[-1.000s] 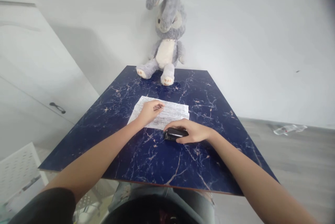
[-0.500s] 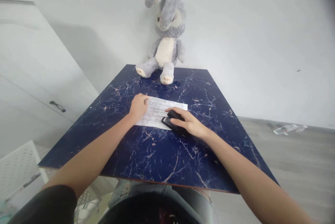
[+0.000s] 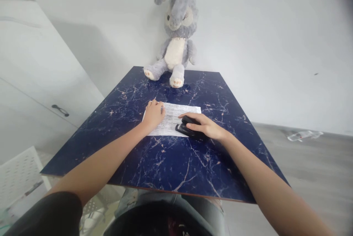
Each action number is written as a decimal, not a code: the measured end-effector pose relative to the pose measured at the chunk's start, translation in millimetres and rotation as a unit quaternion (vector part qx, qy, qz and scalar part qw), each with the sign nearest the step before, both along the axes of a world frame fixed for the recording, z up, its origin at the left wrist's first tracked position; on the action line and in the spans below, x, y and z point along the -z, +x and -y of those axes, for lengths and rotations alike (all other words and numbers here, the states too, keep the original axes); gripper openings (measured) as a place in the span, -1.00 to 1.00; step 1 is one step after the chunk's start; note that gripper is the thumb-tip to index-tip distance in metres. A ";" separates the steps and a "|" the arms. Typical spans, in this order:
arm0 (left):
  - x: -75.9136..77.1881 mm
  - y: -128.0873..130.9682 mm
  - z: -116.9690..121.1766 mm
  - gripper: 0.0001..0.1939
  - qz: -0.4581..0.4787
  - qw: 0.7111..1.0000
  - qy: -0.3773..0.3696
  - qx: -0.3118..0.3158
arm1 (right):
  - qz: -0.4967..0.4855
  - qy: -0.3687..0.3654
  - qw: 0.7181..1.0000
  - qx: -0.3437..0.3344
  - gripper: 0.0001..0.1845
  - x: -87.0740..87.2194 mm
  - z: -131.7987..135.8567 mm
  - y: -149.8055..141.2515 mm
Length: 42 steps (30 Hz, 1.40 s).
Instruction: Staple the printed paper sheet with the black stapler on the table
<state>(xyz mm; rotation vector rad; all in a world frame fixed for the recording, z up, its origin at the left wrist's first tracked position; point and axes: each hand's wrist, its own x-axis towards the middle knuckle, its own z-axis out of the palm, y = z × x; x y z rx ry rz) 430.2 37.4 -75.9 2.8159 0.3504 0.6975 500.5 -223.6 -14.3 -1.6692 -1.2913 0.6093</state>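
A white sheet of paper (image 3: pixel 171 120) with lines of dark print lies crosswise on the dark blue table. My left hand (image 3: pixel 154 113) rests on its left part, fingers spread a little and bent down against the sheet, gripping nothing. A black stapler (image 3: pixel 185 130) is in my right hand (image 3: pixel 205 125), with the fingers over its top arm and the thumb along its near side. Its front end points left, above the lower right part of the paper. The jaws look parted. Whether the paper's edge lies between them I cannot tell, as the hand hides the back of the stapler.
A grey plush rabbit (image 3: pixel 178 48) sits at the table's far edge against the white wall. The table (image 3: pixel 171 166) has a veined marble pattern. At left are a white cabinet (image 3: pixel 41 81) and a perforated white rack (image 3: pixel 22 173). Clear plastic (image 3: pixel 303 135) lies on the floor at right.
My left hand has slid right, further onto the paper, with its fingers more spread. My right hand and the stapler have shifted slightly right, and the sheet now lies straighter.
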 end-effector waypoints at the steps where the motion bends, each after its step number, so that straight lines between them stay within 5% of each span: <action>1: 1.7 1.1 -0.4 -0.80 0.009 1.000 -0.007 0.007 | 0.006 -0.002 1.000 0.000 -0.55 0.6 0.5 1.7; 7: 5.8 7.8 2.2 -0.77 0.043 0.991 -0.103 0.077 | 0.014 -0.005 1.000 -0.021 -0.54 8.4 -3.9 2.2; 13: -6.8 4.2 2.8 -0.63 0.060 0.974 -0.173 0.133 | 0.057 -0.015 0.998 -0.035 -0.55 4.3 -7.3 -8.3; 18: -16.9 -1.1 -36.8 -0.62 0.092 0.987 -0.130 0.009 | 0.088 -0.025 0.995 -0.029 -0.57 5.5 -5.1 -3.0; 22: -15.6 -1.8 -60.6 -0.68 0.034 0.990 -0.094 -0.099 | 0.098 -0.032 0.995 -0.010 -0.62 6.2 -0.9 5.9; 32: -24.8 -4.7 -52.6 -0.86 -0.035 0.986 -0.039 -0.158 | 0.058 -0.014 0.997 -0.045 -0.59 -6.1 -1.5 -11.4; 37: -32.4 -8.9 -21.5 -0.75 0.103 0.991 -0.085 -0.016 | 0.065 -0.020 0.997 -0.043 -0.60 4.8 -8.2 -18.6; 42: -28.8 -10.7 19.7 -0.71 0.076 0.933 -0.271 0.224 | 0.024 -0.045 0.996 -0.074 -0.45 5.9 -2.8 -7.1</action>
